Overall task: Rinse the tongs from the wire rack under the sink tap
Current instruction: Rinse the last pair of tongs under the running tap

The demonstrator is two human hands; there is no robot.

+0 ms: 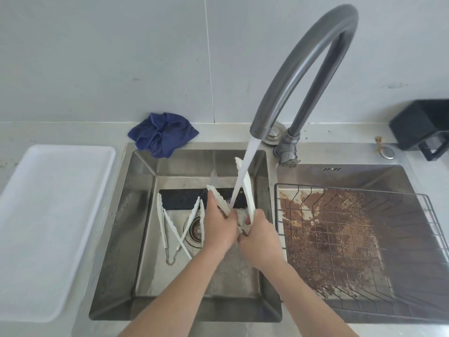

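Tongs (245,188): hinge end hidden inside left hand (220,227) and right hand (257,237); fingers blurred by splashing water. Black container (422,128): cut off at right edge. Wire rack (359,239): right side runs out of frame.

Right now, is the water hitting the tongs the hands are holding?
Touching. The head view shows the water running down along one arm of the held tongs and splashing between the left hand and right hand.
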